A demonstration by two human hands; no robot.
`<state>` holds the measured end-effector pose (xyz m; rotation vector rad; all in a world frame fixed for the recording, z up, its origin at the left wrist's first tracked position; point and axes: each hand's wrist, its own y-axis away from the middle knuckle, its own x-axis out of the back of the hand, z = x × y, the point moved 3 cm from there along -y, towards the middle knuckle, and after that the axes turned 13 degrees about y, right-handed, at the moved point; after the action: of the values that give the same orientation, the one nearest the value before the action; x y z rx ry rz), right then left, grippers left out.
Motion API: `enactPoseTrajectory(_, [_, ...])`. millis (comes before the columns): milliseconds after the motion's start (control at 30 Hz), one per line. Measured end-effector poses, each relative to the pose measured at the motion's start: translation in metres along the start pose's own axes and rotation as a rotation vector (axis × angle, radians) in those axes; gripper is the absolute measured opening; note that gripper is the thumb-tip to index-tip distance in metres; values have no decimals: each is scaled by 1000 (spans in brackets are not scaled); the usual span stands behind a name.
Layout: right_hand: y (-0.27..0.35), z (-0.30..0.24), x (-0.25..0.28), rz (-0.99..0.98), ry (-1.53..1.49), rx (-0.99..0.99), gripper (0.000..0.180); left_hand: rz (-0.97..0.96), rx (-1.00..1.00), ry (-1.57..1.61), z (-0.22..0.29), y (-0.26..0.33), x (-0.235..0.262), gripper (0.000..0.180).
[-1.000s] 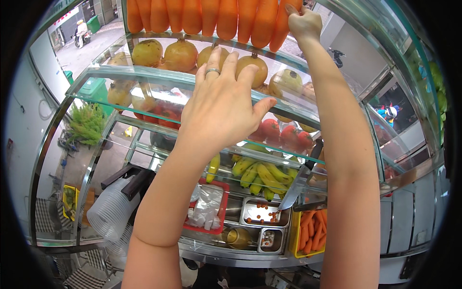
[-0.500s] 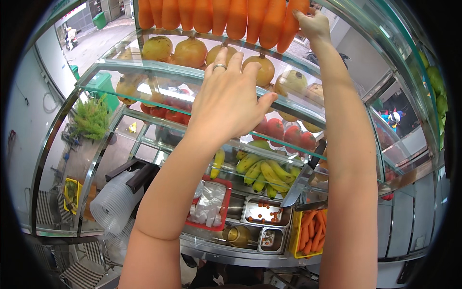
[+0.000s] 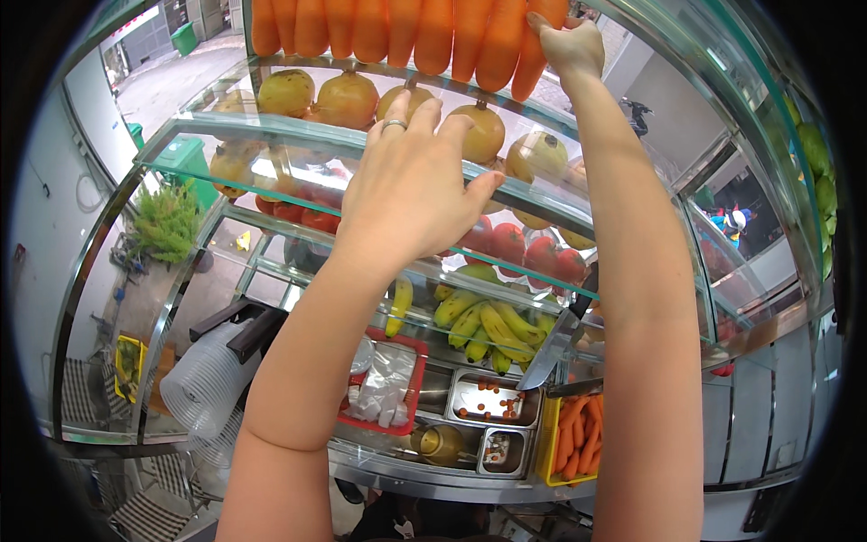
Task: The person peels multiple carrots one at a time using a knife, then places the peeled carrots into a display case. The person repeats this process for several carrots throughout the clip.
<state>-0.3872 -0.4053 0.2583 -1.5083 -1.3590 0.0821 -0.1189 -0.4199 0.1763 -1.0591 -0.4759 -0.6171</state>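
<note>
My right hand is raised at the top right, its thumb pressed on the last orange carrot of a row standing along the upper shelf. The other fingers curl behind that carrot and are partly hidden. Beside it stand several more large carrots, their tops cut off by the picture's edge. My left hand, wearing a ring, hangs open with fingers spread over the glass shelf. It holds nothing. Behind its fingertips sit round yellowish pomegranates; whether the hand touches the glass, I cannot tell.
Below are red tomato-like fruits, bananas, and a knife leaning upright. A red tray, metal pans and a yellow basket of carrots line the counter. Stacked plastic cups stand left.
The whole scene has shifted slightly left in the picture. My right hand stays at the end carrot, and my left hand keeps its spread pose over the glass.
</note>
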Motion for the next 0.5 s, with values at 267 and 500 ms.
enactPoseTrajectory(267, [6,0,17,-199,-331,5,67,-23,24,25,-3,-1,6,50])
enactPoseTrajectory(500, [-9,16,-2,-160,-310,58,49,6,-2,50,2,-1,0,46])
